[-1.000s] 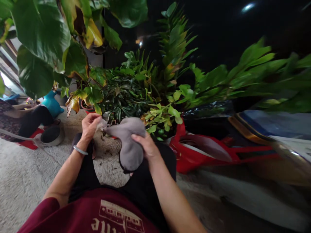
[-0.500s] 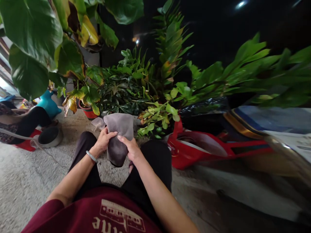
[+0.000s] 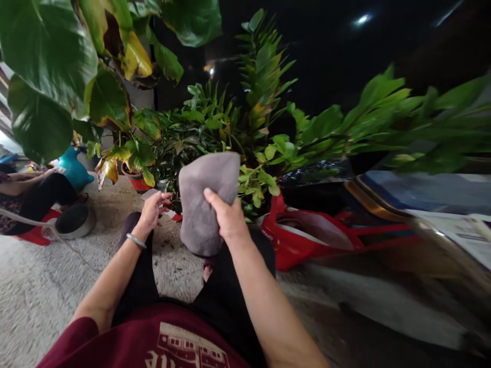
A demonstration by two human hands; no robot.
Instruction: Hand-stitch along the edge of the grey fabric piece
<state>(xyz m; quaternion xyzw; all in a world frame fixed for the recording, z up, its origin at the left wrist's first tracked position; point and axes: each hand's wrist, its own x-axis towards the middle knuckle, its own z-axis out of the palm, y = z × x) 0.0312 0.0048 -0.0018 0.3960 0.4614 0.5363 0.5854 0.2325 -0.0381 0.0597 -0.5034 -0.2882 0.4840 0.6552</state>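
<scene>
A grey piece of soft, plush-looking fabric (image 3: 205,179), broad at the top and rounded at the bottom, is raised in front of my knees. My right hand (image 3: 230,217) grips its lower right side, the thumb lying across the front and the other fingers hidden behind. My left hand (image 3: 153,209) is apart from the fabric, to its left, with fingers spread and nothing visible in them. Just beyond that hand shows a small pale card or paper (image 3: 149,194); I cannot tell whether they touch.
Potted plants (image 3: 199,117) line the far side, large leaves (image 3: 49,46) hanging at upper left. A red bag (image 3: 295,250) stands by my right knee. To the left, another person (image 3: 28,191) sits near a round grey basin (image 3: 74,222) and a teal object (image 3: 74,168).
My left hand has let go of the grey fabric and drawn away to the left. My right hand has lifted the fabric up and rightward, and it looks larger and flatter.
</scene>
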